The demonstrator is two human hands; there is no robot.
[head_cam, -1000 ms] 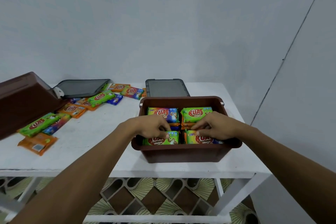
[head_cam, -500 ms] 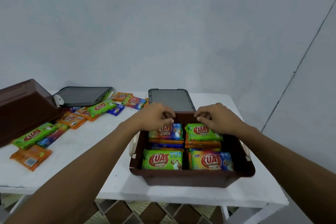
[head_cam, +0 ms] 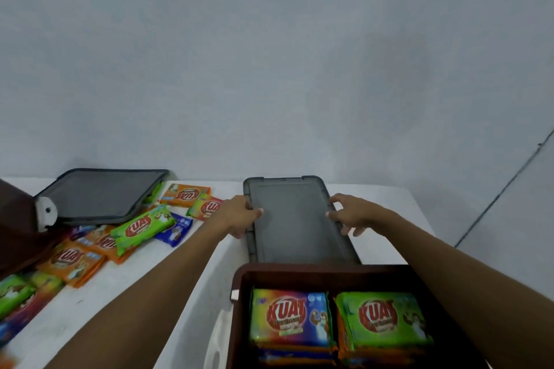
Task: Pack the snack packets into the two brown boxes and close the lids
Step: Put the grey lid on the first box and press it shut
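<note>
Left hand (head_cam: 236,214) grips lid (head_cam: 295,225) edge, right hand (head_cam: 350,213) open at opposite edge; lifting one-sided could tilt and drop it.

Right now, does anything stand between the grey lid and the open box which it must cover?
Nothing visible does. The lid lies on the table directly behind the box, with nothing between them. The left hand grips its left edge; the right hand is at its right edge.
</note>
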